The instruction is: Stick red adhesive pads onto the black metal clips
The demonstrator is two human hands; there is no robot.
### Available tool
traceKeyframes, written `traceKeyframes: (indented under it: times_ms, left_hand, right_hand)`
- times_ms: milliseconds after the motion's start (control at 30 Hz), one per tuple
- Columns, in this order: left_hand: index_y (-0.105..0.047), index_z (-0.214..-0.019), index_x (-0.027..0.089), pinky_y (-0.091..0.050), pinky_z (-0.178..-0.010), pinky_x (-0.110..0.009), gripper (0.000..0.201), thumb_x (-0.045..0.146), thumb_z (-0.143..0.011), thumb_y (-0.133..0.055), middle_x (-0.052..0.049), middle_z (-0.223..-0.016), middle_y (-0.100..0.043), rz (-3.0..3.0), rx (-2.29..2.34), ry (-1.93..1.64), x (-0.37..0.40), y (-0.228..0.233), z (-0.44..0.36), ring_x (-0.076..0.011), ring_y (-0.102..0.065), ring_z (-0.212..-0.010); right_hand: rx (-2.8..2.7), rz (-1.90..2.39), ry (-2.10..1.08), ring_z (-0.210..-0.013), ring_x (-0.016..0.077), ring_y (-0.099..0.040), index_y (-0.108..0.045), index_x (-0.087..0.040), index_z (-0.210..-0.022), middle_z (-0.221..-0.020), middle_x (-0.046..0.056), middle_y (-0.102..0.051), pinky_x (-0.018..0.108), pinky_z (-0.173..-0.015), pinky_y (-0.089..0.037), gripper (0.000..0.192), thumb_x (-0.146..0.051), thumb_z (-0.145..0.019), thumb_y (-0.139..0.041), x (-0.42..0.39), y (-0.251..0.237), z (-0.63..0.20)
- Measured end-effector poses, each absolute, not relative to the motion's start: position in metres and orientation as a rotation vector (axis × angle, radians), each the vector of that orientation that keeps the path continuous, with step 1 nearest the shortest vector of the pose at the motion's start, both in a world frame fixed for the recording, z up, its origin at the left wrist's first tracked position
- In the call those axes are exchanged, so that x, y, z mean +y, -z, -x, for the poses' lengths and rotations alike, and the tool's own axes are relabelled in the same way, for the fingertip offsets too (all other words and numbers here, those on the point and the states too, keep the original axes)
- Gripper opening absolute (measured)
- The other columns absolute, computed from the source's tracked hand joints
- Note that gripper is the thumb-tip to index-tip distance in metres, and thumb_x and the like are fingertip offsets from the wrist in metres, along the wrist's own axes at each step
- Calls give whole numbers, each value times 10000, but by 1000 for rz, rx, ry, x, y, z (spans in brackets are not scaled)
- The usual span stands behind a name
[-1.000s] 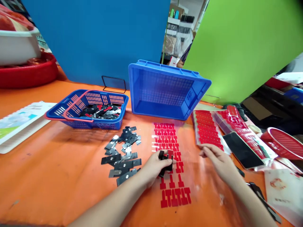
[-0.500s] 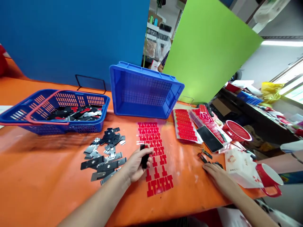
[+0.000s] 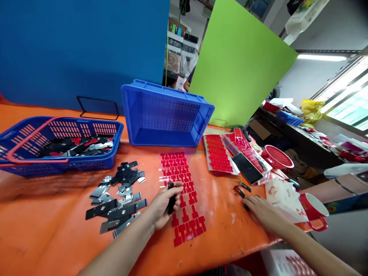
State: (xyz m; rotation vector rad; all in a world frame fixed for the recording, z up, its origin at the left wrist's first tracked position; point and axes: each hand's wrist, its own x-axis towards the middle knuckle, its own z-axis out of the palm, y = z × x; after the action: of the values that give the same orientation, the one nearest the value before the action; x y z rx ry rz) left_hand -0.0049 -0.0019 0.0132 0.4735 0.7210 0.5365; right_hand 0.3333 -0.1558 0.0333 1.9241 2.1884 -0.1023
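Observation:
My left hand is closed around a flat black piece, holding it upright over a clear sheet of red T-shaped stickers. Left of that hand lies a loose pile of black and silver metal plates. On the right of the table, my right hand is low against the surface with its fingers bent over something dark, mostly hidden beneath them. Just beyond its fingertips are small dark parts.
A blue basket of plates and red pieces stands at left, and a blue crate is tipped toward me. At right are more red sticker sheets, a phone, a red basket, a white bag and a mug.
The view has swung to the right, so things sit further left. My left hand still grips the black piece; my right hand has drawn slightly off the dark parts.

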Motion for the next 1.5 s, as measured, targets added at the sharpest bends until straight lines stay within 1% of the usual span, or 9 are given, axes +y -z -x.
traceKeyframes:
  times_ms: [167,567,700,800,933,1100,1233,1367,1500]
  left_hand:
    - [-499,-950,203,-319,-409,-139,257,258,-716,-589,50,-607,-393,-501,719,-559,0,-15,8,-37,-408,-488]
    - [-494,-969,202,-327,-441,-157,257,269,-732,-566,48,-605,-395,-535,748,-572,1,-16,11,-50,-403,-512]
    - [-503,-959,200,-327,-445,-158,281,316,-716,-582,66,-551,-375,-567,754,-529,-3,-18,10,-52,-410,-495]
    - [-517,-972,170,-299,-412,-162,333,348,-698,-583,50,-557,-454,-688,751,-418,-10,-18,5,-50,-421,-450]
    - [-537,-940,139,-272,-378,-180,321,356,-704,-546,-43,-745,-611,-841,761,-388,-13,-19,0,-39,-415,-387]
    - [-504,-740,159,-253,-391,-174,203,347,-688,-562,50,-518,-479,-868,826,-622,-3,-20,8,-43,-384,-386]
    - [-442,-651,173,-270,-406,-183,216,347,-672,-568,60,-501,-449,-950,978,-683,4,-20,13,-56,-391,-400]
    - [-404,-621,182,-282,-413,-188,223,341,-679,-549,66,-485,-429,-988,1044,-678,6,-18,11,-60,-371,-405]
    - [-394,-632,188,-266,-397,-188,209,343,-691,-521,68,-466,-422,-980,1046,-651,6,-15,7,-65,-358,-393]
  right_hand:
    - [2181,-1941,292,-887,208,-527,-511,-191,-1008,-968,82,-560,335,-800,-394,374,-86,-664,-409,-147,-47,-336]
    - [2187,-1924,372,-826,199,-522,-541,-174,-905,-916,73,-541,328,-763,-403,349,-50,-590,-461,-138,-51,-341]
    - [2276,-1899,358,-749,170,-541,-579,-194,-776,-820,53,-559,297,-686,-433,199,-65,-711,-441,-134,-64,-329]
    - [2534,-1990,53,-745,168,-551,-580,-203,-879,-808,55,-579,302,-673,-445,171,-147,-808,-435,-122,-67,-292]
    - [3045,-1805,-323,-704,157,-561,-539,-211,-1014,-792,49,-618,290,-633,-453,251,-103,-792,-491,-90,-50,-218]
    - [3409,-1568,-261,-846,174,-575,-496,-211,-1098,-898,66,-639,331,-746,-472,326,-94,-794,-494,-49,-20,-163]
    - [3395,-1891,86,-858,180,-587,-515,-224,-1062,-929,66,-632,338,-752,-481,265,-152,-815,-451,-37,3,-156]
    - [2886,-2545,977,-775,173,-599,-532,-186,-986,-862,68,-630,277,-671,-489,210,-261,-857,-384,-38,8,-154]
    - [2620,-2343,1542,-647,151,-552,-588,-171,-739,-675,27,-595,237,-593,-436,311,-349,-867,-366,-39,-1,-150]
